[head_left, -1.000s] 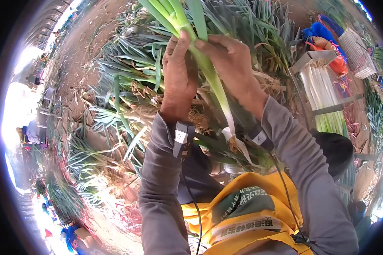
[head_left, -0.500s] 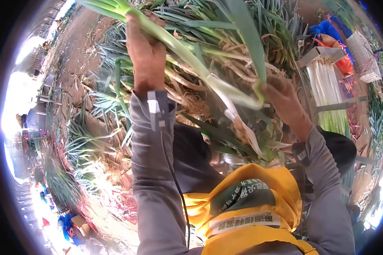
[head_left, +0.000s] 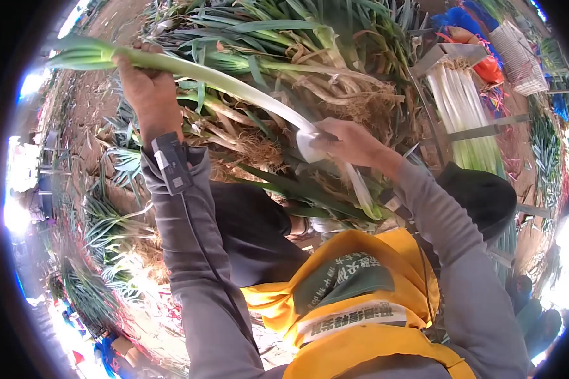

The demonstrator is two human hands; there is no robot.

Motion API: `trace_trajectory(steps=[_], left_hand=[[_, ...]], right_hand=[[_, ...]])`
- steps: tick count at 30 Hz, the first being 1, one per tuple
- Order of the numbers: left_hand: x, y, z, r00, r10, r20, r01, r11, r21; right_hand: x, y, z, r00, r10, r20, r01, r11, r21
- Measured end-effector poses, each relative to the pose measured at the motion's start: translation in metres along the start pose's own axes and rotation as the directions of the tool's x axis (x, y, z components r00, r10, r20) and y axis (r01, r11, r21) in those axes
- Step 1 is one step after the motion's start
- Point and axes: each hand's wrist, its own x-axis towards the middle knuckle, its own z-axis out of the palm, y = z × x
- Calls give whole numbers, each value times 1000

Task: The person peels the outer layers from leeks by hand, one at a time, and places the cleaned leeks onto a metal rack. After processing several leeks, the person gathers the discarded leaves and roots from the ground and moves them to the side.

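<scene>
A long green onion (head_left: 237,86) stretches from upper left to the middle of the view, green leaves at the far end and a white shank nearer me. My left hand (head_left: 148,95) is closed around its green upper part. At the white end, the fingers of my right hand (head_left: 354,144) are closed; whether they grip the shank itself or a loose outer layer is hard to see. A pale peeled layer (head_left: 310,146) hangs just below those fingers. Under my right hand, a loose strip (head_left: 362,192) slants down toward the apron.
A heap of unpeeled green onions (head_left: 335,82) with roots lies in front of me. To the right, clean white onions (head_left: 458,104) are stacked in a metal rack (head_left: 487,129). Beyond it are a white basket (head_left: 518,57) and blue and orange bags (head_left: 464,25). More onions (head_left: 91,290) lie left.
Both hands have moved left, the left one also downward. My right hand has gone from a green leaf to the white end of the onion, and the leaf is out of that hand.
</scene>
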Motion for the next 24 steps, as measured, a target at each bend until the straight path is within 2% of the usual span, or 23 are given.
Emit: trace_trajectory(steps=[2,3,4,5,6,7,8,9,10,11,12,14,15,16,18,19,20,22,23,24], left_hand=[[-3,3,-20,999,15,47,-15,1000,3],[-18,5,-18,992,75,103,-126,692,711],[-20,-2,-26,981,142,131,-178,395,901],[-15,-12,-28,976,177,126,-168,249,954],[-14,-19,-35,984,170,58,-107,296,949],[-12,-23,-41,990,138,-36,-31,452,892],[-8,-27,-46,989,73,-127,30,748,663],[-4,-31,-51,976,8,-217,67,939,336],[-5,-33,-56,975,4,-222,86,914,396],[-5,-35,-61,974,3,-228,96,901,423],[-7,-35,-61,972,3,-235,106,887,448],[-11,-36,-60,943,-78,-324,176,942,287],[-14,-33,-56,931,-103,-350,192,954,231],[-26,-22,-45,948,-65,-311,185,910,372],[-23,-16,-59,963,-31,-266,167,846,506],[-8,-21,-93,970,-36,-239,149,869,472],[-11,-23,-92,982,-2,-191,117,797,592],[-17,-25,-87,994,67,-92,32,608,793],[-18,-30,-83,972,42,-229,136,697,705],[-21,-30,-71,966,23,-256,169,697,697]], right_hand=[[1,-12,-1,1000,3,-14,-2,998,64],[3,-19,0,1000,7,-25,-4,992,129],[10,-23,2,1000,2,-14,0,991,135],[22,-27,0,965,-233,-119,244,966,83],[31,-34,-5,861,-462,-212,473,881,3],[36,-48,-14,904,-407,-129,414,910,31],[43,-52,-18,896,-425,-134,431,902,26],[49,-54,-22,943,-318,-98,333,902,274],[54,-59,-25,976,-216,-28,201,842,500],[54,-63,-23,978,-206,-31,177,747,641],[52,-66,-20,978,-208,-26,176,750,638],[47,-71,-15,980,-89,180,-63,716,696],[33,-78,-11,982,-108,155,-36,697,716],[20,-85,-7,983,-127,130,-9,677,736],[-14,-99,-20,944,114,308,-329,362,872],[-28,-85,-22,930,143,339,-366,440,820],[-37,-74,-22,914,173,367,-402,515,757],[-58,-84,-12,966,162,200,-255,721,644],[-66,-90,-13,967,153,204,-250,726,641],[-73,-95,-17,960,212,184,-281,744,606]])
